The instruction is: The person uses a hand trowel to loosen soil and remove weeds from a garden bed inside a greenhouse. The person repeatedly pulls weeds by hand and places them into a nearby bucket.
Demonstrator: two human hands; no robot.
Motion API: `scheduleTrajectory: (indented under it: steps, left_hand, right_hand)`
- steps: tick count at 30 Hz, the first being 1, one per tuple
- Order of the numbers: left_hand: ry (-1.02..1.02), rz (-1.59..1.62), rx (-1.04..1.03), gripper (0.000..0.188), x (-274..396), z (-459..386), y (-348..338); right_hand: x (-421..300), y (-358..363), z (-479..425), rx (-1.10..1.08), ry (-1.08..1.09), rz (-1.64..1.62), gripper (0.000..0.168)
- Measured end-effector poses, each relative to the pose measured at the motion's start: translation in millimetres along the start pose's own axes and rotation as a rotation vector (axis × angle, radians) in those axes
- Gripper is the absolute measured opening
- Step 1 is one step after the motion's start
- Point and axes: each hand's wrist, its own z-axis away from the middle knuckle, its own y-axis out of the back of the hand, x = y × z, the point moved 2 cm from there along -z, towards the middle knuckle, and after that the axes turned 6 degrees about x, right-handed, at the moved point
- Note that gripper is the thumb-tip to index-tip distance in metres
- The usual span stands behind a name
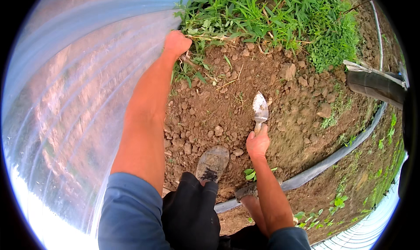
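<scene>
My right hand [258, 144] grips the handle of a hand trowel [260, 106]. Its pointed metal blade, smeared with soil, points away from me over loose crumbly earth [210, 108]. My left hand [177, 43] is closed in a fist at the edge of the clear plastic film [98, 72], around weed stems [210, 37]. Dry stalks stick out to the right of this fist, and uprooted-looking leafy bits [188, 71] hang or lie just below it. The fingers of the left hand are mostly hidden from above.
A thick patch of green weeds [275, 20] grows ahead. A dark pipe-like post [374, 87] juts in at right. A grey flat hose [334, 156] curves across the soil behind my right arm. My soiled shoe [213, 161] stands on the clods, beside a small seedling [250, 175].
</scene>
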Motion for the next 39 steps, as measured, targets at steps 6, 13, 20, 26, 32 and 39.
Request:
scheduleTrajectory:
  steps: [6, 13, 20, 26, 32, 39]
  left_hand:
    - [-0.062, 0.460, -0.252, 0.028, 38, 119, 4]
    - [-0.358, 0.349, -0.810, 0.043, 49, 278, 11]
    - [-0.431, 0.231, -0.604, 0.058, 21, 276, 21]
    - [-0.153, 0.051, -0.118, 0.045, -68, 220, 17]
    - [-0.005, -0.010, -0.121, 0.047, -143, 184, -18]
    - [0.127, -0.132, -0.192, 0.046, -128, 185, -15]
  right_hand:
    - [-4, 2, 0, -0.007, -0.038, 0.019, 0.042]
    - [71, -44, -20, -0.074, -0.159, -0.511, 0.041]
    - [12, -6, -4, 0.061, -0.012, -0.048, 0.036]
    - [4, -4, -1, 0.123, 0.092, 0.039, 0.036]
    - [-6, 1, 3, 0.055, 0.018, 0.072, 0.035]
    - [-2, 0, 1, 0.034, -0.003, 0.075, 0.039]
